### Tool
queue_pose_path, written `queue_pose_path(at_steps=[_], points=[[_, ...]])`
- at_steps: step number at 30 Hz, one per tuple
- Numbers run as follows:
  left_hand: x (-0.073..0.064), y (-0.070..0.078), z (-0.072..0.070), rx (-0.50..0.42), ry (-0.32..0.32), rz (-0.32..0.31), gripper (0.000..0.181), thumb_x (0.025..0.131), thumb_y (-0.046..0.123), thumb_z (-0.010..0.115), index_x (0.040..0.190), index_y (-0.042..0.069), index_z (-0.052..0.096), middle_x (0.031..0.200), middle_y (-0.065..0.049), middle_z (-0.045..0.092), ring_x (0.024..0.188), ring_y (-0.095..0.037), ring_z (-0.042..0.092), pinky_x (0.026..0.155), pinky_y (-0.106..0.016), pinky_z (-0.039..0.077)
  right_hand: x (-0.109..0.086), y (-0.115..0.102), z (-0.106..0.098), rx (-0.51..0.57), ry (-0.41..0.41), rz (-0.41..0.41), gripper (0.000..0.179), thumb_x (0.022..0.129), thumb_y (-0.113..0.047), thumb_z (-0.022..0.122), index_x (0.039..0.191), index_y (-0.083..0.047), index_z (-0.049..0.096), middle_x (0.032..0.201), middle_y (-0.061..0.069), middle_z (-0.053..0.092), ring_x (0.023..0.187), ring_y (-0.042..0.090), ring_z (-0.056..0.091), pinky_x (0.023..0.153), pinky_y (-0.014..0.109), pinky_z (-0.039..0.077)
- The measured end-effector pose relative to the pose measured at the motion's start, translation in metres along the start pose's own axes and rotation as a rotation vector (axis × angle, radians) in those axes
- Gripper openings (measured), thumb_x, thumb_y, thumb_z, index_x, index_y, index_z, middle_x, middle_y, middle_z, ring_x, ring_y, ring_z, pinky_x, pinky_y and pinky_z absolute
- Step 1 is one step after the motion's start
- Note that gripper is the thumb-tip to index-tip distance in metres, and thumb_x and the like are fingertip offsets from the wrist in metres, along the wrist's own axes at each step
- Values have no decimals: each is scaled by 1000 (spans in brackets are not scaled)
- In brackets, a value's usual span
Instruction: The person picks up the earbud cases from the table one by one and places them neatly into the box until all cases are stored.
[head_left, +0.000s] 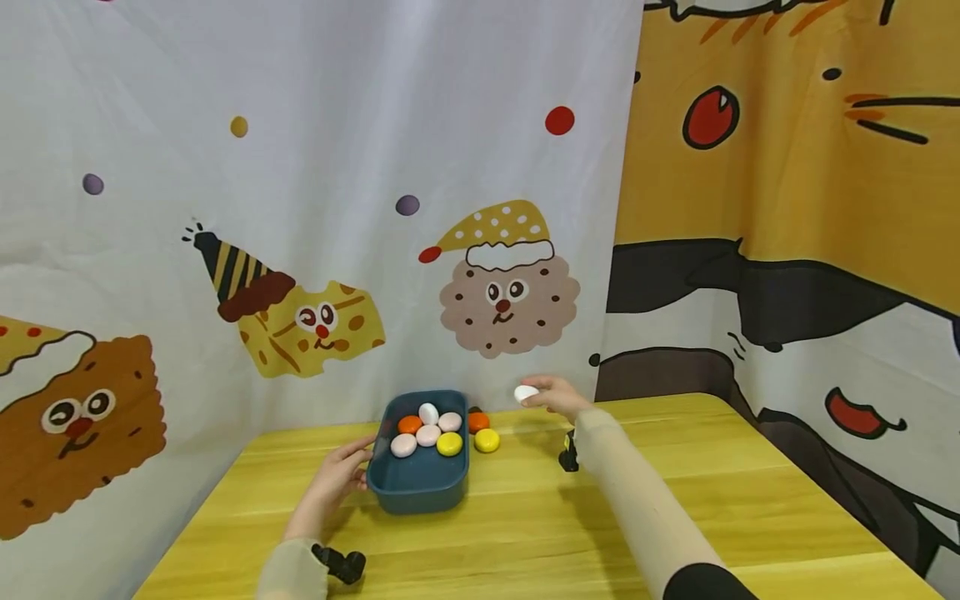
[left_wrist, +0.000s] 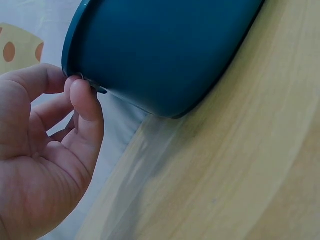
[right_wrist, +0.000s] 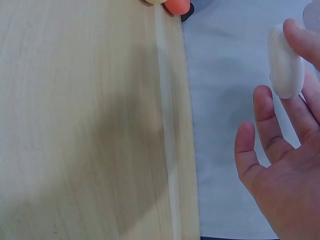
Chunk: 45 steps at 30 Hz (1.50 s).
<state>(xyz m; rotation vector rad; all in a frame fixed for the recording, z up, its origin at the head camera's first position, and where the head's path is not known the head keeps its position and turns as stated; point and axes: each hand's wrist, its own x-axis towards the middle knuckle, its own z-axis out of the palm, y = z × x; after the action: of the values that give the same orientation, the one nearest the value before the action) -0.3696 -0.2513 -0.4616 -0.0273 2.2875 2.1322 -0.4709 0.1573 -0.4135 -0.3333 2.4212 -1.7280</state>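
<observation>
On the yellow table point(head_left: 675, 500), a blue tub point(head_left: 420, 487) holds coloured stones, its left rim touched by the left hand point(head_left: 333, 479). Right of it, past two loose stones point(head_left: 483, 432), the right hand point(head_left: 555, 396) pinches a white stone point(head_left: 525, 392) aloft.

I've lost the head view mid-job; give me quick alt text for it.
The right hand pinches a white stone above the yellow table. The left hand touches a blue tub holding colored stones; an orange stone and a yellow stone lie beside it.
</observation>
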Motion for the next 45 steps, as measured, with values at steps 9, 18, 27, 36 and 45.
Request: queue_pose_path(at_steps=[9,18,27,36,45], points=[[-2,2,-2,1,-11,-10,49,97,11,53,143,-3,44,123,-24,56,59,-14,53,53,-24,48,7,-1,1,-19,-2,24,57,84,-15,74,136,-4,55,140,14,50,120,31,50,103,60,32],[-2,1,-1,-6,4,-8,49,95,12,55,141,-4,46,123,-24,56,58,-13,53,53,-23,48,9,-3,2,-22,-19,8,57,84,-17,75,137,-5,55,142,13,48,121,30,50,101,57,35],[-1,2,0,-5,17,-16,48,96,11,54,141,-3,47,125,-25,54,58,-13,52,53,-23,48,9,-8,3,-3,-38,0,59,85,-18,74,139,-5,53,142,13,48,122,33,48,104,62,29],[-1,2,0,-2,16,-19,48,96,11,54,141,-3,47,126,-25,54,58,-13,52,53,-24,48,6,-16,11,-6,-37,-3,58,85,-18,74,138,-6,54,142,11,48,122,33,48,102,60,33],[-3,5,1,3,14,-18,47,97,12,54,141,-2,47,126,-24,54,57,-12,52,54,-25,49,11,-19,25,-5,-80,-28,57,85,-17,74,136,-5,55,138,12,52,116,30,53,101,60,34]])
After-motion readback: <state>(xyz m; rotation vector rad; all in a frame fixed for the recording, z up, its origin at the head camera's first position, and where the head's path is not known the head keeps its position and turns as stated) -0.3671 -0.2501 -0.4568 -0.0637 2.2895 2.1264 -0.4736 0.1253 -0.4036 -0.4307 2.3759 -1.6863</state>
